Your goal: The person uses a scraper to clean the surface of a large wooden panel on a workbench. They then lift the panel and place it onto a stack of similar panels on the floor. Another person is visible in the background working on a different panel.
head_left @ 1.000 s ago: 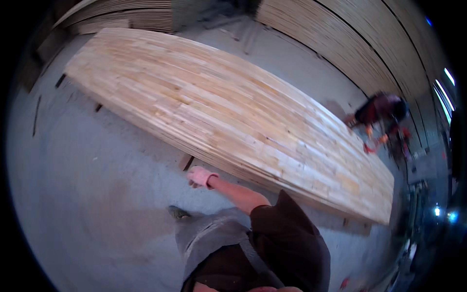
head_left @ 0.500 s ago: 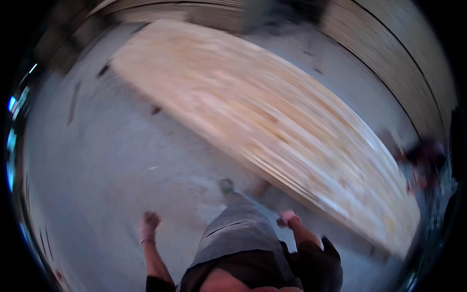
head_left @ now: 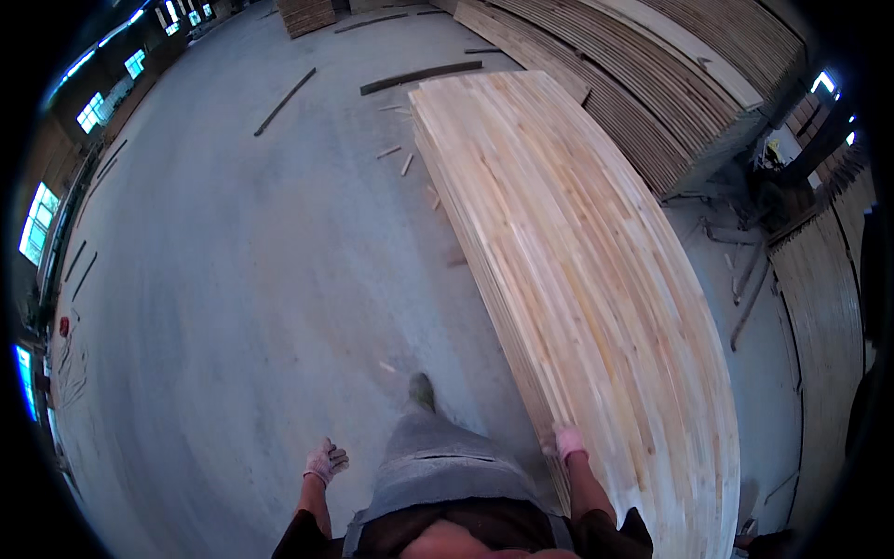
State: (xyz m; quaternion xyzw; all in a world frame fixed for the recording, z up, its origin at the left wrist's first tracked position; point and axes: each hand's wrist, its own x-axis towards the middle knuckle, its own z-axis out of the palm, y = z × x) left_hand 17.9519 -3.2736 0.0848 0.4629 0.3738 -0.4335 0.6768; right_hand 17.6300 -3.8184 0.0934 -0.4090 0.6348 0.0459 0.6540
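A long stack of pale wooden panels (head_left: 596, 279) runs from the lower right toward the far middle, its top sheet made of narrow strips glued side by side. At the stack's left edge is my right hand (head_left: 567, 440), in a pinkish work glove; its fingers are smeared, and whether they grip or only touch the edge is unclear. My left hand (head_left: 326, 460), also gloved, hangs in the air over the floor to the left of my body. Its fingers are curled in with nothing visible in them.
Taller stacks of boards (head_left: 643, 93) stand beyond the panels at the far right. More panels (head_left: 824, 289) lie along the right side. A dark beam (head_left: 421, 77), a thin strip (head_left: 285, 102) and small wood scraps (head_left: 407, 164) lie on the grey floor (head_left: 251, 261).
My view has swung right, so the panel stack now runs more straight ahead. My right hand has come to the stack's edge. The fingers of my left hand look more curled.
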